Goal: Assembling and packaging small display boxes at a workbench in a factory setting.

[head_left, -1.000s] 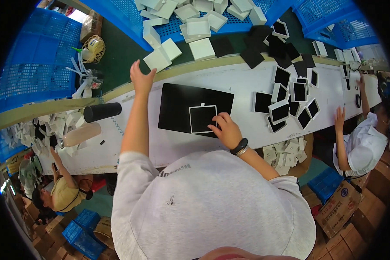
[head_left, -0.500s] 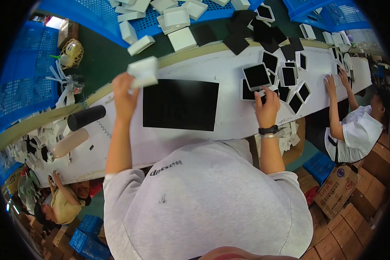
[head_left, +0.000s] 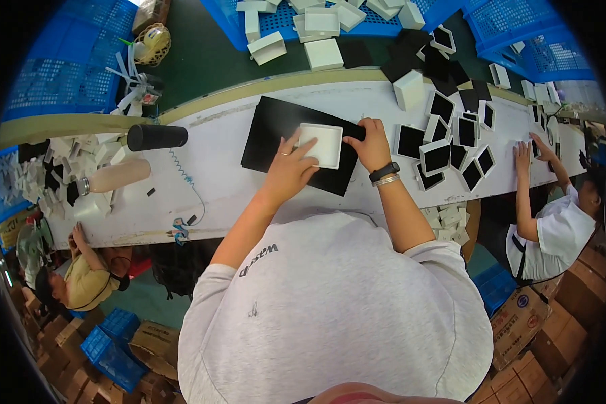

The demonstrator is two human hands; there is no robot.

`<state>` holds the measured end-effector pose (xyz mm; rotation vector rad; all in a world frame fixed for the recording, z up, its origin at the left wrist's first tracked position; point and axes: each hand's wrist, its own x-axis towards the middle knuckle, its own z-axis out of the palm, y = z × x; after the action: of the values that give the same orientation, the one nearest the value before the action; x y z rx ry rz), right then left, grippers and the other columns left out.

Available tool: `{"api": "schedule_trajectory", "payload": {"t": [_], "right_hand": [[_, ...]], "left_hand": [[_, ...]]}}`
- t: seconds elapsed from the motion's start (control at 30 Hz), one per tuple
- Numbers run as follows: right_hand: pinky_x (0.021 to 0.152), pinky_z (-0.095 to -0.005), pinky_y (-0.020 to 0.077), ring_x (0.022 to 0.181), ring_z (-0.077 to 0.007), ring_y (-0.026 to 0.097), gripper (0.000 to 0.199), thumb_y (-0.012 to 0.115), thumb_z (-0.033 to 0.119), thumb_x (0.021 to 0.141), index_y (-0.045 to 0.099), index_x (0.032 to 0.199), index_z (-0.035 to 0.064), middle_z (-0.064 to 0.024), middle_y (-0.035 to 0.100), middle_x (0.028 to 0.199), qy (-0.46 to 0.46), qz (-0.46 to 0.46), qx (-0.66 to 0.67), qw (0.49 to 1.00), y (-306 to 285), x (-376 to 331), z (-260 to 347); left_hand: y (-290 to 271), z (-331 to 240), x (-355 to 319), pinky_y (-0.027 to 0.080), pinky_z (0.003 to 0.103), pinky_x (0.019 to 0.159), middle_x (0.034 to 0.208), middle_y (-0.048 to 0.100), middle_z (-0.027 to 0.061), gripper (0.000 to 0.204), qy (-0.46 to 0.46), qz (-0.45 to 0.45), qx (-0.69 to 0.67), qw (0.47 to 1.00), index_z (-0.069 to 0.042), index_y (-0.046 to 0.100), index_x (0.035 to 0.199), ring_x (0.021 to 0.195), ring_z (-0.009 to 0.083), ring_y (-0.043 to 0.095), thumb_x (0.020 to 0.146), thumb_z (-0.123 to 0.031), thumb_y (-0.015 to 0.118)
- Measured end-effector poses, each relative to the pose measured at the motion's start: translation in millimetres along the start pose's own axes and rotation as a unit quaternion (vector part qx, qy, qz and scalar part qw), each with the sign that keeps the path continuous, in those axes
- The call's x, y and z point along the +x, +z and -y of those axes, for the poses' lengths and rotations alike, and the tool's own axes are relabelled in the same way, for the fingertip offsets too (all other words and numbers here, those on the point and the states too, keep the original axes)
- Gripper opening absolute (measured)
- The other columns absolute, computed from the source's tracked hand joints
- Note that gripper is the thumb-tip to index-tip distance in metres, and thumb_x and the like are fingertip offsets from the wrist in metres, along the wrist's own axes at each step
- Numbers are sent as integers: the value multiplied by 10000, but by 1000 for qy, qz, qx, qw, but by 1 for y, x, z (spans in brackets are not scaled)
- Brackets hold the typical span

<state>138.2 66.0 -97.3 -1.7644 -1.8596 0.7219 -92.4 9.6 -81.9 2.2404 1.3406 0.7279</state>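
A long white table (head_left: pixel 222 182) runs across the view, seen from above the person's head. Blue crates (head_left: pixel 67 74) stand behind it on a green surface, some filled with white box parts. On the table in front of the person lies a large black mat (head_left: pixel 276 128). To its right sits a spread of black-faced trays with white rims (head_left: pixel 451 145), and to its left a black cylinder (head_left: pixel 157 137) lies on its side.

On the mat rests a small square white tray (head_left: pixel 322 145). The left hand (head_left: pixel 289 168) lies flat with fingers spread, fingertips pressing the tray's near left edge. The right hand (head_left: pixel 370 145), with a watch at the wrist, curls around the tray's right edge, pinching it.

The step in hand looks like seating or squaring the white tray on the mat; the next move likely calls for a steady press.

Half a second ago the mat was bare, the left hand held the white tray up at the far left, and the right hand reached among the black-faced trays.

A co-worker's hand (head_left: pixel 522 156) rests on the table at far right.
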Motion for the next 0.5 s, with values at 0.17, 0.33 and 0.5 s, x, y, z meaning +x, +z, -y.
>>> {"api": "schedule_trajectory", "payload": {"t": [0.17,0.33,0.5], "right_hand": [[801,-390,479,937,-348,555,270,713,83,762,578,983,5,-160,563,1014,-167,-52,6,985,-7,-17,-8],[684,-247,486,771,-105,596,142,670,35,834,604,959,41,-27,625,886,113,-254,379,883,-25,-6,-41],[630,-197,440,694,-43,523,251,727,109,816,633,1046,78,32,599,820,31,5,344,939,-44,-13,17]], "left_hand": [[7,5,-4,298,579,1076,1305,566,-14,137,2,40,41,998,-142,629,927,1354,382,326,805,-154,690],[6,5,-4,295,580,1078,1303,567,-9,179,0,41,40,998,-139,629,942,1364,375,310,784,-153,712],[-7,-8,1,296,525,1096,1413,458,53,581,-9,58,-16,998,-139,568,1201,1375,364,285,677,-204,810]]}}
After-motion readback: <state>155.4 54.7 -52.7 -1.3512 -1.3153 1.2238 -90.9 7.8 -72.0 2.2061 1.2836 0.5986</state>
